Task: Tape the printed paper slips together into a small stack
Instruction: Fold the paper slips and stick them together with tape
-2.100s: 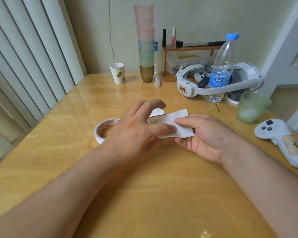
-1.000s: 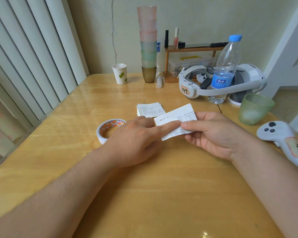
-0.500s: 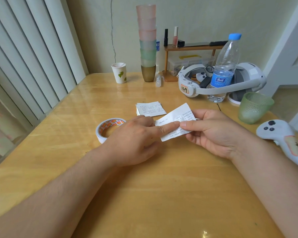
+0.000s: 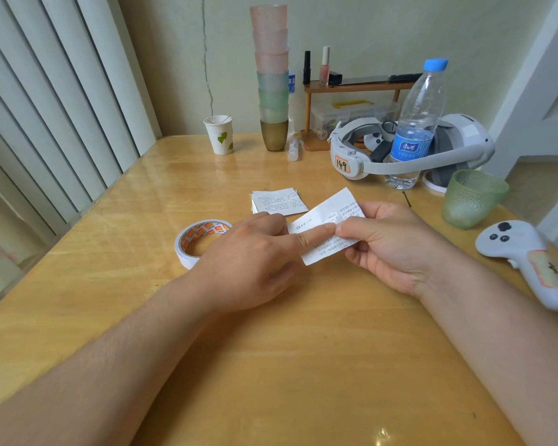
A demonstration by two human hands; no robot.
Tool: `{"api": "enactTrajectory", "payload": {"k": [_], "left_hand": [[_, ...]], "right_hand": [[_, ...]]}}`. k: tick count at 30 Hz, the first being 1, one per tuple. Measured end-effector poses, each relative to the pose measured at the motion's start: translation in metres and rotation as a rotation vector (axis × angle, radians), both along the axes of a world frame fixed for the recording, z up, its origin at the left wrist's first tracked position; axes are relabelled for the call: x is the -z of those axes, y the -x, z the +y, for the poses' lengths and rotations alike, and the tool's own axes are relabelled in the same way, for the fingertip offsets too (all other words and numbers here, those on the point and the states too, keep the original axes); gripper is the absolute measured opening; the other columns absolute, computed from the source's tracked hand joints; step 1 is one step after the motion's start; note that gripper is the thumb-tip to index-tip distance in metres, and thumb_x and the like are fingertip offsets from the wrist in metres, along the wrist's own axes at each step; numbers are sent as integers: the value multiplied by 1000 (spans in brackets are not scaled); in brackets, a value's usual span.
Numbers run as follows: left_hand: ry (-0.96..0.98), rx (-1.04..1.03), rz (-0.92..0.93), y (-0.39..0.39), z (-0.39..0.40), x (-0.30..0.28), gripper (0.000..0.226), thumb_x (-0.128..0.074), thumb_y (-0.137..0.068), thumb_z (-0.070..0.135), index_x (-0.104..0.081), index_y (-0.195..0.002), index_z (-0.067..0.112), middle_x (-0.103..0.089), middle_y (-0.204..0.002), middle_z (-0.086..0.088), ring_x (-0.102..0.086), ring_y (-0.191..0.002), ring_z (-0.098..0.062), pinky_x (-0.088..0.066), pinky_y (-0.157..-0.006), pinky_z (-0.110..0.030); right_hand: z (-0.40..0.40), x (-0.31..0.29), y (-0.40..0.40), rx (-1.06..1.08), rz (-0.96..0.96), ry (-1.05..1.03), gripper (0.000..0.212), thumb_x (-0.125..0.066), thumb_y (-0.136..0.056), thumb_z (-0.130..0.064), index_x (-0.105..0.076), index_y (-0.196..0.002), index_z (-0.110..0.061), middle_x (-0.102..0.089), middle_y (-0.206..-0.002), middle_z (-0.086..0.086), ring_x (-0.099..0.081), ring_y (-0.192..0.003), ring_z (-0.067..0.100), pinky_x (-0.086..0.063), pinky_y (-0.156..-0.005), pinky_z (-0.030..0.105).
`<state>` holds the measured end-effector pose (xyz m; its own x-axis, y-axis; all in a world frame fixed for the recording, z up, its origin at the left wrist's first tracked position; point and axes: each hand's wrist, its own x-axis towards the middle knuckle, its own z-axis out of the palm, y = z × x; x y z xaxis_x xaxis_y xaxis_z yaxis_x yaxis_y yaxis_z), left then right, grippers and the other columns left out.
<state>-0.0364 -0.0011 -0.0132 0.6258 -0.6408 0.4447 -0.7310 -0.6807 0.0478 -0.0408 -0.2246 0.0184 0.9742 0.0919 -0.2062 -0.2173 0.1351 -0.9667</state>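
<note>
A printed paper slip (image 4: 331, 214) is held above the wooden table (image 4: 271, 365), tilted up to the right. My right hand (image 4: 390, 246) pinches its right end between thumb and fingers. My left hand (image 4: 255, 252) presses its straight index finger along the slip's middle, the tip meeting my right thumb; the other left fingers are hidden beneath. A small pile of other printed slips (image 4: 277, 201) lies flat on the table just behind my left hand. A roll of white tape (image 4: 200, 241) lies flat to the left, partly covered by my left hand.
Behind stand a paper cup (image 4: 219, 135), a tall stack of coloured cups (image 4: 273, 78), a small wooden shelf (image 4: 351, 88), a water bottle (image 4: 416, 123) and a white headset (image 4: 400, 152). A green glass (image 4: 471, 197) and a white controller (image 4: 525, 259) sit at the right edge.
My left hand has dropped and slid its index finger along the slip, uncovering the pile of slips behind. The slip has tilted up to the right in my right hand.
</note>
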Motion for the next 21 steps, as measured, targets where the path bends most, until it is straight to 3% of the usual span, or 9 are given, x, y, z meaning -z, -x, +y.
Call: {"api": "enactTrajectory", "payload": {"k": [4,8,12,14,17,21], "left_hand": [[38,-38,61,4,-2,2,79,-61,-92,28,-27,-160,48,-48,-94,5,-47,-89,-18,-34,-66,-23],[99,-19,171,7,-5,5,93,-66,-91,24,-12,-162,52,-45,-104,13,-46,-100,-13,-47,-85,-34],[108,11,186,8,-7,8,105,-69,-88,19,-2,-164,47,-33,-112,24,-36,-102,-3,-30,-88,-6],[109,18,194,8,-7,9,108,-70,-87,19,0,-165,45,-24,-113,30,-31,-103,1,-27,-88,1],[127,29,192,7,-7,10,109,-70,-85,18,1,-165,42,-22,-117,30,-32,-104,-1,-29,-90,-5],[119,19,160,8,-6,8,106,-65,-84,23,0,-165,41,-48,-123,7,-45,-104,-13,-42,-89,-25]], "right_hand": [[3,-3,1,28,5,-73,28,-61,-90,9,-72,-113,-5,-77,-102,14,-67,-83,16,-48,-64,23],[5,-4,2,49,45,-247,24,-61,-92,7,-69,-110,-5,-74,-97,11,-66,-77,16,-47,-62,23],[8,-6,5,23,113,-429,23,-62,-91,4,-66,-111,-7,-71,-97,10,-66,-75,13,-49,-58,21],[9,-7,6,7,159,-475,22,-64,-87,2,-67,-106,-8,-71,-99,10,-65,-78,13,-49,-58,19],[10,-8,8,-17,212,-510,35,-69,-69,-2,-69,-103,-10,-71,-100,7,-64,-77,12,-48,-56,18],[11,-9,9,-49,221,-495,37,-68,-65,-5,-68,-102,-12,-70,-92,4,-61,-73,11,-46,-57,17]]}}
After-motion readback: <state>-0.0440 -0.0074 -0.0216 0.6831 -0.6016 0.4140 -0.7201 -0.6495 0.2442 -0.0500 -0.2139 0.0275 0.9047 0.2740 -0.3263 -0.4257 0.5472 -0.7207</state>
